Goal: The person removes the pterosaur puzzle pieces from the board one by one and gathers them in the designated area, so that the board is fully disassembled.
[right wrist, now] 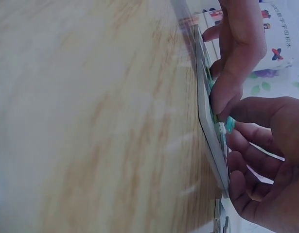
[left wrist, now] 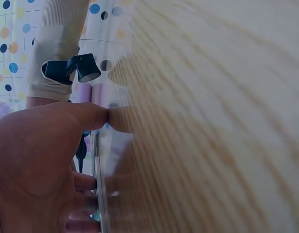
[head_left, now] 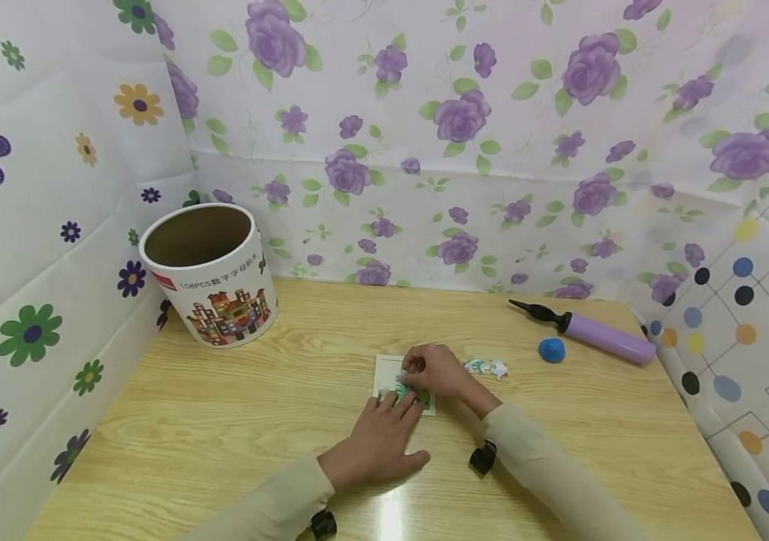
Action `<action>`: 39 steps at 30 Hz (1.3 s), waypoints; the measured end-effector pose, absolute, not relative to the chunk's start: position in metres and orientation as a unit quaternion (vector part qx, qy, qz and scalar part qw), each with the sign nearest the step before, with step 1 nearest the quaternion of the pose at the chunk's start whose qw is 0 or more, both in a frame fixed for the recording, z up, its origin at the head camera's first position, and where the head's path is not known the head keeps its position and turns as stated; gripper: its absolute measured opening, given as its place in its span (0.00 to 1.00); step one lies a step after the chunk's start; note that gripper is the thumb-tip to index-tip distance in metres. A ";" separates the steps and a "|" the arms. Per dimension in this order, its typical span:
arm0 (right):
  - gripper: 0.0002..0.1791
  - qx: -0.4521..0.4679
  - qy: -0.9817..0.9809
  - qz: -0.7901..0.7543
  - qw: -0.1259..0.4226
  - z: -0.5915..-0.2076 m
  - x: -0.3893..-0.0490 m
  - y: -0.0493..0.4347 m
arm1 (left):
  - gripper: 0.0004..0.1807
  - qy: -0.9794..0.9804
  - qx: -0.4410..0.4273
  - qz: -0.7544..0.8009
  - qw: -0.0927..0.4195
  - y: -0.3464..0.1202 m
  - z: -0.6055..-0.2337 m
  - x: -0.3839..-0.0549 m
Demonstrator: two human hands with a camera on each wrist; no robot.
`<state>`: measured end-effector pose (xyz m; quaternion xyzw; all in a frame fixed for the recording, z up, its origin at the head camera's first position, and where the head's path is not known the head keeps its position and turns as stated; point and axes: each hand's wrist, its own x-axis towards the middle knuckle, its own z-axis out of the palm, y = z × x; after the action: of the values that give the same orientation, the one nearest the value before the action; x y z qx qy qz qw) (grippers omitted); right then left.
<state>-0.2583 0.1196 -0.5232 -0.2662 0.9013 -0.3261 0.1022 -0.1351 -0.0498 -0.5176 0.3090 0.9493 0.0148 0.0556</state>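
A small jigsaw puzzle board (head_left: 385,366) with a pale frame lies flat on the table, some green and teal pieces inside it. My left hand (head_left: 379,443) rests at its near edge, with spread fingertips pressing on the pieces and the thumb out to the side. Over the board, my right hand (head_left: 437,370) pinches a teal puzzle piece (right wrist: 230,124) between thumb and fingers, right beside the left fingertips. More loose puzzle pieces (head_left: 493,367) lie to the right of the board, partly hidden behind the right hand.
A large white printed bucket (head_left: 222,300) stands at the back left. On the right lie a blue lump (head_left: 551,350) and a purple hand pump (head_left: 610,340) with a black nozzle. Flowered cloth (head_left: 384,180) hangs behind the wooden table (head_left: 222,413).
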 end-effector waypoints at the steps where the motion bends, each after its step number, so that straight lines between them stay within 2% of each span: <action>1: 0.06 -0.267 0.901 -0.327 0.102 -0.523 -0.258 0.120 | 0.44 0.949 0.309 0.015 0.056 -0.050 -0.517 -0.135; 10: 0.04 -0.255 0.893 -0.358 0.097 -0.519 -0.257 0.121 | 0.44 0.944 0.326 0.002 0.047 -0.054 -0.516 -0.132; 19: 0.03 -0.230 0.892 -0.383 0.076 -0.511 -0.256 0.129 | 0.43 0.944 0.324 0.019 0.061 -0.054 -0.516 -0.132; 30: 0.10 -0.222 0.892 -0.390 0.046 -0.494 -0.251 0.170 | 0.43 0.942 0.325 0.039 0.076 -0.054 -0.517 -0.132; 39: 0.07 -0.190 0.908 -0.372 0.033 -0.492 -0.245 0.201 | 0.44 0.940 0.328 0.049 0.082 -0.056 -0.519 -0.133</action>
<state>-0.2448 0.2013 -0.4923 -0.1897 0.9081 -0.3718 0.0332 -0.1332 -0.0555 -0.5188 0.3280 0.9398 0.0494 0.0816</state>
